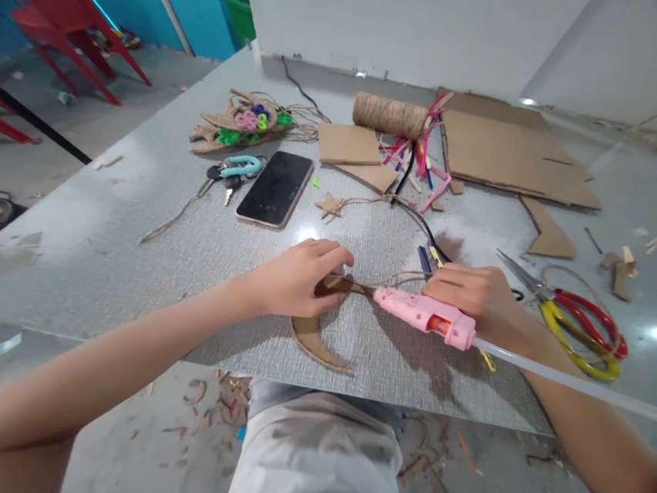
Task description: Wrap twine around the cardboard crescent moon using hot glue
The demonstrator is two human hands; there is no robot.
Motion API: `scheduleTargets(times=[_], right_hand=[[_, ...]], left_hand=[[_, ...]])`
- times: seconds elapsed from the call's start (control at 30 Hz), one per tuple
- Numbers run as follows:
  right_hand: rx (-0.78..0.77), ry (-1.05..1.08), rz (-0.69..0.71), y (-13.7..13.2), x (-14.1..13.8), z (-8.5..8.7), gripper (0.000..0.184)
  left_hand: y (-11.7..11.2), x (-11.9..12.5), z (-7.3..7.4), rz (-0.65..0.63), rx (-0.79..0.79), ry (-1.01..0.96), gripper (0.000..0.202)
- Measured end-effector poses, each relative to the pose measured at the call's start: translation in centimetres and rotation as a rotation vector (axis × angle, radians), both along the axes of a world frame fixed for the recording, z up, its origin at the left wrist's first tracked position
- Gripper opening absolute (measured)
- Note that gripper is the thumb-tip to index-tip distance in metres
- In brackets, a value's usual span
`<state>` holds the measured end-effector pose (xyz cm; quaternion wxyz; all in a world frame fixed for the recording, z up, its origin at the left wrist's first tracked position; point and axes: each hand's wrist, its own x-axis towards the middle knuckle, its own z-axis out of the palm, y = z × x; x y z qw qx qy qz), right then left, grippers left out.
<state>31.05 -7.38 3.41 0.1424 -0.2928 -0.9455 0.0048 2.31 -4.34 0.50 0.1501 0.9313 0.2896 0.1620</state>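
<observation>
My left hand (302, 275) is closed on the upper tip of a brown cardboard crescent (316, 342) that lies near the table's front edge. My right hand (478, 296) grips a pink glue gun (423, 314), its nozzle touching the crescent's tip beside my left fingers. A clear glue stick (571, 382) juts from the gun's back toward the right. Thin jute string (404, 277) runs across the table just behind the nozzle.
Red and yellow scissors (573, 324) lie right of my right hand. Behind are a phone (276, 189), keys (232, 171), a cardboard star (330, 205), a twine spool (388, 115), coloured sticks (419, 154), cardboard sheets (500, 151) and a decorated cardboard piece (239, 122). Scraps litter the floor.
</observation>
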Motion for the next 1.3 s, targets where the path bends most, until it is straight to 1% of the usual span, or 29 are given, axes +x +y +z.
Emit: scheduleTargets(times=[0.2, 0.67, 0.93, 1.13, 1.3], right_hand=[[-0.010, -0.022, -0.003, 0.0, -0.1, 0.1, 0.035], [-0.016, -0.025, -0.001, -0.2, -0.4, 0.5, 0.038], [-0.030, 0.011, -0.016, -0.2, 0.2, 0.0, 0.034], [-0.085, 0.004, -0.033, -0.2, 0.8, -0.1, 0.031], [-0.048, -0.017, -0.024, -0.2, 0.8, -0.2, 0.034]], left_hand=[[0.0, 0.0, 0.0, 0.001, -0.005, 0.001, 0.021], [0.0, 0.0, 0.1, 0.002, -0.005, 0.010, 0.021], [0.0, 0.0, 0.3, 0.003, -0.009, 0.018, 0.022], [0.1, 0.0, 0.1, -0.001, -0.008, 0.008, 0.022], [0.1, 0.0, 0.0, -0.004, 0.000, 0.005, 0.022]])
